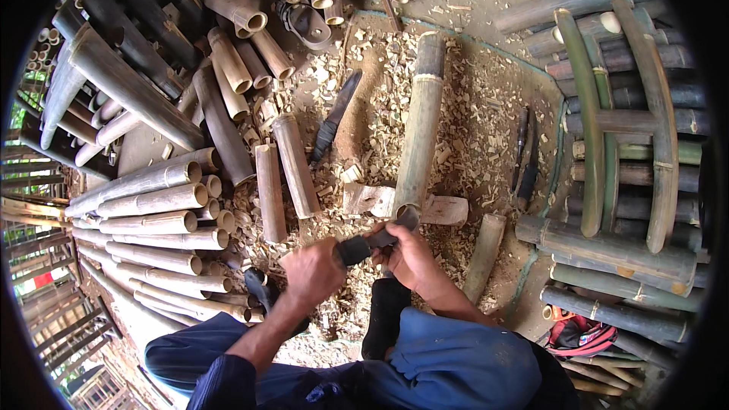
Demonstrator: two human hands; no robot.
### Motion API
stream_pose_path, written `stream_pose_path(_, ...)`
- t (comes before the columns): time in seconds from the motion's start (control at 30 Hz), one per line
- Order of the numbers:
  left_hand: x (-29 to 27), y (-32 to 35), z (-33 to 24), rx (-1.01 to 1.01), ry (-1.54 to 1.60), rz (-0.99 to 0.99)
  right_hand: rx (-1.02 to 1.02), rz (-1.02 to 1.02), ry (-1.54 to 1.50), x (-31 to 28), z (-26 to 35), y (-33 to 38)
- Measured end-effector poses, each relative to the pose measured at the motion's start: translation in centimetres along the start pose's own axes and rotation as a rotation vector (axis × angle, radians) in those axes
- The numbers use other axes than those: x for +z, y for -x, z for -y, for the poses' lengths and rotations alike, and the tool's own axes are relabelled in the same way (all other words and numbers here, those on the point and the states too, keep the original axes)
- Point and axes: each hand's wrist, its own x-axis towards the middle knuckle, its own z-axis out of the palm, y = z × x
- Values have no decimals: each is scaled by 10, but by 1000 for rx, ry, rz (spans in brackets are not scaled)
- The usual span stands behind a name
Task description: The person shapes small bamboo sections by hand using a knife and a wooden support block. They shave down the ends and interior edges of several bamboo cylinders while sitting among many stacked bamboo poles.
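My left hand is closed in a fist round a hand tool with a black-wrapped handle; its dark blade runs toward my right hand. My right hand grips a short dark grey curved piece between thumb and fingers; whether it is bamboo or part of the tool I cannot tell. Just beyond lies a long thick bamboo pole, its near end resting on a pale notched wood block. Farther left, a knife with a black-wrapped handle lies on the shavings.
Wood chips cover the ground. Stacked bamboo tubes lie at left, with dark culms behind. Bamboo lengths and curved green pieces fill the right. Two dark tools and a red-black bag lie there too.
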Motion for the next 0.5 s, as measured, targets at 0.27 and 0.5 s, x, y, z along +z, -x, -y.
stream_pose_path(0.27,-63,-62,-33,-145,-165,378,35,72,-257,6,15,-12)
stream_pose_path(0.5,-67,-73,-117,554,-821,57,3,231,-696,-9,-6,-12)
